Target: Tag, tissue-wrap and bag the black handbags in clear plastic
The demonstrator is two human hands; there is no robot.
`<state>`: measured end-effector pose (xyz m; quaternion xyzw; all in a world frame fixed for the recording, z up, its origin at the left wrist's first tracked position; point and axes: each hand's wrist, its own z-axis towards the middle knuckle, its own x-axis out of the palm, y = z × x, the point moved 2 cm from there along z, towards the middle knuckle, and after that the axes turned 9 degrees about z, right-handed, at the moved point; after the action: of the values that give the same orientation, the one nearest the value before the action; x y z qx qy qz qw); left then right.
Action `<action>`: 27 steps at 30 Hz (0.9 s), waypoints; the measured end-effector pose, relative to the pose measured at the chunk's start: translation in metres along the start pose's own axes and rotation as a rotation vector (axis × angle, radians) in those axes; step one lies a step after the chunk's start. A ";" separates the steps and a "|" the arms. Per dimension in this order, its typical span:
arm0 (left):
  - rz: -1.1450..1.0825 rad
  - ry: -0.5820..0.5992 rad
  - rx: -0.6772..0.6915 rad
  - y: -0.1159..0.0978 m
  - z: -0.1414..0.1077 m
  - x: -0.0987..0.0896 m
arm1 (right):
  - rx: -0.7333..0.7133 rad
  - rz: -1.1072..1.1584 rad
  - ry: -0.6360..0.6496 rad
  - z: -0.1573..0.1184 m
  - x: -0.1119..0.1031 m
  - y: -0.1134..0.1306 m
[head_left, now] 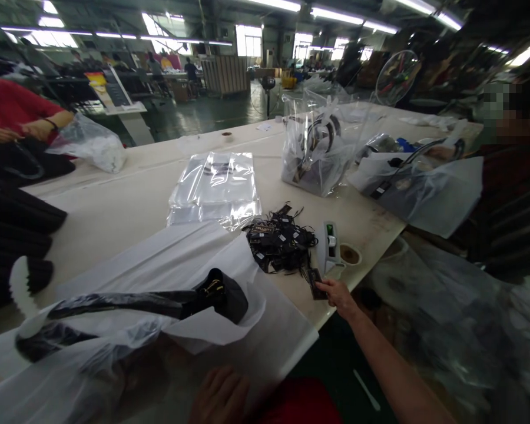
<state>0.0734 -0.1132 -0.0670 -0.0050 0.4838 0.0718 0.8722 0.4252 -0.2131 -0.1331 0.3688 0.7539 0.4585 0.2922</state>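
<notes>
Between the fingertips of my right hand (pixel 338 296) is a black tag (pixel 315 284), held at the table's right edge. Just beyond it lies a heap of black tags with cords (pixel 280 238). My left hand (pixel 221 394) is low in the view, over white paper near the front edge; its fingers look curled, and whether anything is under them is hidden. A black bag (pixel 229 297), its long strap wrapped in clear film, rests on white wrapping paper (pixel 159 253) to the left.
Flat clear plastic bags (pixel 216 185) lie mid-table. A tape dispenser (pixel 330 242) and a tape roll (pixel 350 254) stand right of the tags. Wrapped bags (pixel 315 147) stand farther back. People are at the left and right edges. Plastic sheeting (pixel 441 312) hangs at right.
</notes>
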 end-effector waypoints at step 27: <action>-1.708 0.186 -1.469 -0.018 0.040 0.012 | -0.062 -0.117 0.796 -0.154 0.075 -0.017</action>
<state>0.1155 -0.1266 -0.0569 -0.8508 0.2258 -0.2815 0.3821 0.2586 -0.2304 -0.0932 0.1101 0.8137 0.5706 0.0140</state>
